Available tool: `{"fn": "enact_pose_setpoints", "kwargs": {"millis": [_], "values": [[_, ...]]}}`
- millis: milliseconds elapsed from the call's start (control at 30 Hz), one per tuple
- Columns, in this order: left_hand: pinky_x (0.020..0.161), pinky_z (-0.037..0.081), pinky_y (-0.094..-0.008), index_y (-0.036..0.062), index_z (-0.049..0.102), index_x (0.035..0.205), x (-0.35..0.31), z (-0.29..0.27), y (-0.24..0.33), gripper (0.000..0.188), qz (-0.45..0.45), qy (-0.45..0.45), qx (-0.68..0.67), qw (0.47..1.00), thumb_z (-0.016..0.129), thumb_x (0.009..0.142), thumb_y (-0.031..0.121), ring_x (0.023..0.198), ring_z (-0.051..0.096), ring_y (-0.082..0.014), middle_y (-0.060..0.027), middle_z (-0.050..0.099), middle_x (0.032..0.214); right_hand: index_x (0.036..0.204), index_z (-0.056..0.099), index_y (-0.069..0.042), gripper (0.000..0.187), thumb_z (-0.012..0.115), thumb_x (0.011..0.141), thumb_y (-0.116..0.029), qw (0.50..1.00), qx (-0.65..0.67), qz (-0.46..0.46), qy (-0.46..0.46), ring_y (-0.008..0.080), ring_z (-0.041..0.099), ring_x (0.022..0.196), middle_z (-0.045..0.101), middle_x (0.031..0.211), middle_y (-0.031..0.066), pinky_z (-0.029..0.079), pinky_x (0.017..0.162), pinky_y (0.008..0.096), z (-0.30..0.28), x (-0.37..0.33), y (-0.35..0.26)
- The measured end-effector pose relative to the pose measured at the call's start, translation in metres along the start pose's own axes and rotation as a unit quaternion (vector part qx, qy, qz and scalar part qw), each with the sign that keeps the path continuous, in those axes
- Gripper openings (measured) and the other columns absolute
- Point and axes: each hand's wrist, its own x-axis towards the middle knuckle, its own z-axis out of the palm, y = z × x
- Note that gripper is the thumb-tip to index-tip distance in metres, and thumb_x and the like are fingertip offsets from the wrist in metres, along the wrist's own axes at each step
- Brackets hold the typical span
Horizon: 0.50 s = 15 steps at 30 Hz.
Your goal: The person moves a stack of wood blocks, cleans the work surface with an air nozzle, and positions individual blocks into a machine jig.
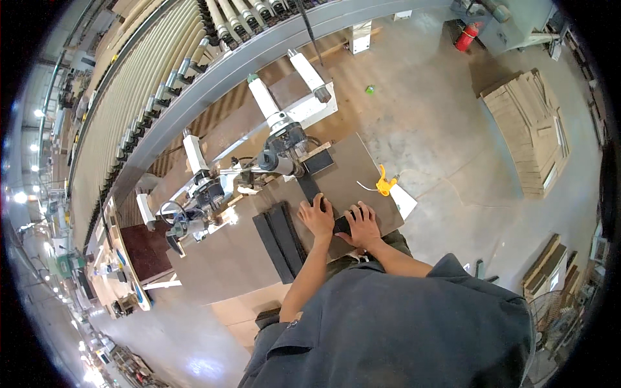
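Observation:
My left hand is closed over the near end of a dark flat strip, which reaches away under the head of a clamped machine. Close by on the right, my right hand grips a short dark piece, its fingers curled over the far side. Both hands are low over a brown tabletop. To the left of my left hand lies a stack of dark strips. Another dark block sits against a wooden fence beside the machine head.
A yellow air gun with a hose lies at the table's right edge. A second machine head stands at the left. Behind runs a roller conveyor. On the floor are a cardboard stack and a red fire extinguisher.

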Motion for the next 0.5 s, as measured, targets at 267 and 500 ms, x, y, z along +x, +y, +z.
{"fn": "enact_pose_setpoints", "kwargs": {"millis": [267, 500], "values": [[0.097, 0.048, -0.0541, 0.0216, 0.08, 0.129, -0.006, 0.002, -0.002, 0.024, 0.004, -0.015, 0.027, 1.0, 0.077, 0.109, 0.033, 0.107, 0.063, -0.0433, -0.0189, 0.059, 0.112, 0.153, 0.063, -0.01, 0.086, 0.073, 0.099, -0.076, 0.999, 0.019, 0.009, -0.033, 0.0462, 0.038, 0.162, 0.055, 0.159, 0.0176, 0.031, 0.131, 0.068, 0.001, -0.007, 0.002], [0.099, 0.05, -0.0575, 0.0217, 0.081, 0.134, -0.005, -0.015, -0.009, 0.034, 0.057, -0.046, 0.004, 0.997, 0.082, 0.105, 0.04, 0.105, 0.065, -0.0461, -0.0207, 0.062, 0.106, 0.152, 0.064, -0.01, 0.085, 0.076, 0.097, -0.073, 0.997, 0.08, 0.006, 0.014, 0.0442, 0.044, 0.159, 0.058, 0.156, 0.0172, 0.034, 0.131, 0.0664, -0.008, -0.006, 0.007]]}}
